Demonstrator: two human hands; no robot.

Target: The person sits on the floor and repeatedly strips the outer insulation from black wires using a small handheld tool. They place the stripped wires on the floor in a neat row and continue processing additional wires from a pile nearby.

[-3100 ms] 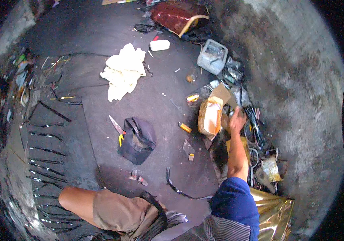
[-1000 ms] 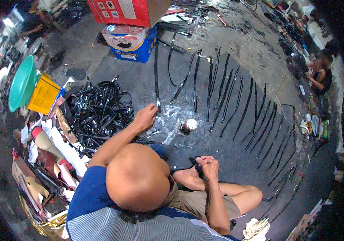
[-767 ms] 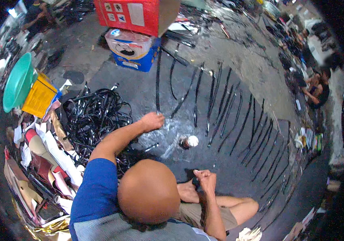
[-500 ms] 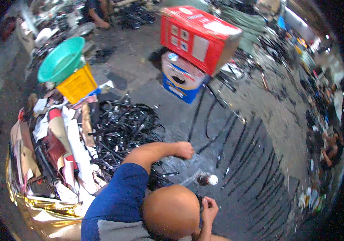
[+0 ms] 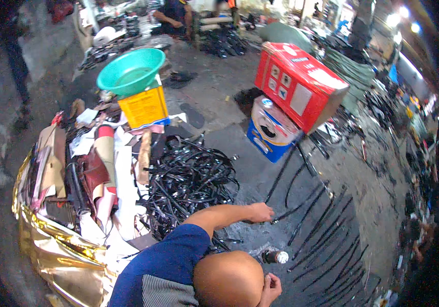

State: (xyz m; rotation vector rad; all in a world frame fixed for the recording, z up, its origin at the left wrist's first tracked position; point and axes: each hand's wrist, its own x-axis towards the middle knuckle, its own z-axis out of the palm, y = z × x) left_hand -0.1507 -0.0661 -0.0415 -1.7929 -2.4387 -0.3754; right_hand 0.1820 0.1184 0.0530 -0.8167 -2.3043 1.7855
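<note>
My left hand (image 5: pixel 260 212) reaches out over the dark floor and closes on the end of a black strip (image 5: pixel 293 209). It is beside a tangled heap of black strips (image 5: pixel 188 181). More black strips (image 5: pixel 327 230) lie in rows on the floor to the right. My right hand (image 5: pixel 270 287) is at the lower edge with its fingers curled, and I cannot see whether it holds anything. A small dark bottle with a white cap (image 5: pixel 275 256) lies between the hands.
A red box (image 5: pixel 301 84) rests tilted on a blue-and-white box (image 5: pixel 270 128). A green basin (image 5: pixel 131 70) sits on a yellow box (image 5: pixel 145 107). Rolled sheets and gold foil (image 5: pixel 60 240) pile up at the left. Another person (image 5: pixel 176 13) sits far back.
The view has swung so the boxes and basin are now higher and nearer the middle. My left hand has reached further right, from the heap to a strip's end.
</note>
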